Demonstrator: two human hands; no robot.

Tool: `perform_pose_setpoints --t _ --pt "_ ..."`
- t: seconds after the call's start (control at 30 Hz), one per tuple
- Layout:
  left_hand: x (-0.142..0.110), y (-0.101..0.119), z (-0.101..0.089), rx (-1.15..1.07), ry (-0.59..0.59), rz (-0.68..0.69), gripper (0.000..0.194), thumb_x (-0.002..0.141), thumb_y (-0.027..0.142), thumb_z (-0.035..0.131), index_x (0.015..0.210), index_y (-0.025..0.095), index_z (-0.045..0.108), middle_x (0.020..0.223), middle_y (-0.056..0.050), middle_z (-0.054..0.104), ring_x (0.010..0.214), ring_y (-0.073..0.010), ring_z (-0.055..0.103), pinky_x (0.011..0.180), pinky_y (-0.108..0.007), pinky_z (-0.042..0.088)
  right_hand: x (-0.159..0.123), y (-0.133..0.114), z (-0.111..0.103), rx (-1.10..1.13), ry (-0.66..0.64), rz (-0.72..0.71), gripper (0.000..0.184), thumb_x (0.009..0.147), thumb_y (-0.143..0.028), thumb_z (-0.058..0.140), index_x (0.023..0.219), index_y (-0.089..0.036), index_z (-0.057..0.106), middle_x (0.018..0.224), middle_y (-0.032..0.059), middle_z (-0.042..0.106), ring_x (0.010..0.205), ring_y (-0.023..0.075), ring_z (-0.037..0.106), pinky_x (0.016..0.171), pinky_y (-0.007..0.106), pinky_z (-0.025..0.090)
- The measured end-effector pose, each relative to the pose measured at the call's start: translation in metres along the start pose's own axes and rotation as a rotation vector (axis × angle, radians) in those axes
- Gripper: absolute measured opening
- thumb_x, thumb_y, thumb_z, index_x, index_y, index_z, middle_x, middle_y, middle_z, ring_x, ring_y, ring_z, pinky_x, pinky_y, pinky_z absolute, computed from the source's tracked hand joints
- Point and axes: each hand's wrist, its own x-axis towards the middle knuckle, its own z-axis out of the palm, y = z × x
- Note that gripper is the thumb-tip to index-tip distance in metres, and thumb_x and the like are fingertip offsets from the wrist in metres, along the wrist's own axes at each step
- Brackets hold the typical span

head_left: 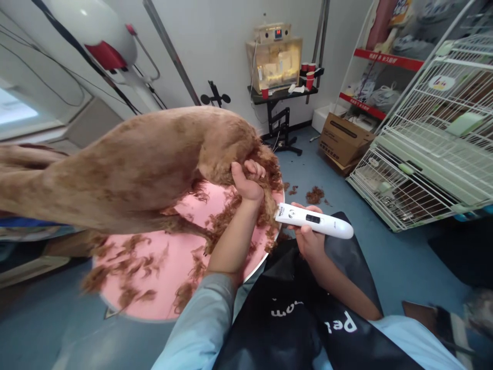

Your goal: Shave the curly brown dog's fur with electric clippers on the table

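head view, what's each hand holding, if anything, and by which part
The right hand holds the white clipper by its mid-body, beside the black panel. The left hand appears to grip the animal by a shaggy hind leg, fingers curled.

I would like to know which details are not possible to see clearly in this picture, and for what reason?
In the head view:
Left end of the brown, close-clipped dog: cut off by the left edge.
Left hand: what its curled fingers enclose is hidden by the fingers.
Right hand: partly hidden behind the long white plastic clipper.
Brown cardboard box: its printing is too small.
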Motion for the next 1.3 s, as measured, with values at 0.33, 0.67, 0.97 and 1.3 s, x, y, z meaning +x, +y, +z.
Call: perform_pose_setpoints --t 0.33,0.67,0.97,1.3 --pt "0.001 0.002 -0.002 0.001 0.003 0.039 0.072 0.100 0.067 0.027 0.046 0.019 0.030 0.045 0.005 0.018 0.037 -0.0078 0.022 0.042 -0.024 0.026 -0.008 0.008 -0.002 -0.194 -0.033 -0.222 0.046 0.084 -0.060 0.068 0.107 -0.030 0.042 0.115 0.0064 0.070 0.059 0.0132 0.062 0.053 0.030 0.054" --pt "0.002 0.002 -0.001 0.020 0.034 0.036 0.071 0.100 0.066 0.025 0.047 0.019 0.028 0.047 0.005 0.018 0.038 -0.0082 0.021 0.043 -0.024 0.026 -0.007 0.007 -0.001 -0.229 -0.043 -0.303 0.042 0.087 -0.054 0.068 0.116 -0.034 0.044 0.123 0.0047 0.068 0.062 0.0139 0.064 0.060 0.034 0.057" --pt "0.004 -0.002 -0.004 0.024 0.032 0.039 0.072 0.099 0.068 0.030 0.046 0.018 0.028 0.047 0.005 0.018 0.039 -0.0076 0.022 0.044 -0.024 0.026 -0.004 0.006 0.012 -0.273 -0.001 -0.340 0.053 0.080 -0.062 0.073 0.110 -0.031 0.041 0.121 0.0070 0.067 0.061 0.0130 0.064 0.059 0.033 0.058" --pt "0.002 -0.001 -0.002 0.011 0.039 0.033 0.073 0.099 0.067 0.030 0.045 0.018 0.028 0.047 0.005 0.018 0.039 -0.0080 0.021 0.043 -0.024 0.027 -0.010 -0.020 0.001 -0.327 -0.262 -0.144 0.045 0.082 -0.059 0.072 0.109 -0.031 0.048 0.121 0.0077 0.067 0.107 0.0271 0.068 0.088 0.046 0.058"
